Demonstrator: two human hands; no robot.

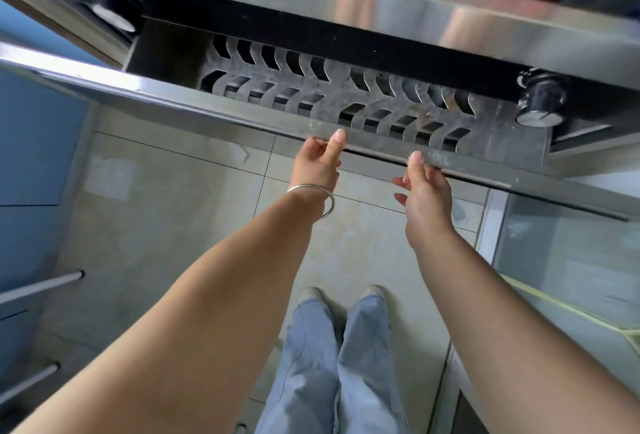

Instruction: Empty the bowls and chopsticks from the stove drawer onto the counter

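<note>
The stove drawer (242, 111) is pulled partway out below the steel stove front. Its bottom is a perforated metal rack (346, 87) with wavy slots, and I see no bowls or chopsticks on it. My left hand (320, 163), with a silver bangle at the wrist, grips the drawer's front edge, thumb on top and fingers under. My right hand (424, 188) holds the same edge a little to the right, thumb on the rim. The back of the drawer is hidden in shadow under the stove.
A black stove knob (538, 101) sticks out at the right, another knob (114, 18) at the left. Blue cabinet fronts (31, 163) with white bar handles stand to my left, a glass-fronted unit (568, 253) to my right. My feet rest on the tiled floor (173, 226).
</note>
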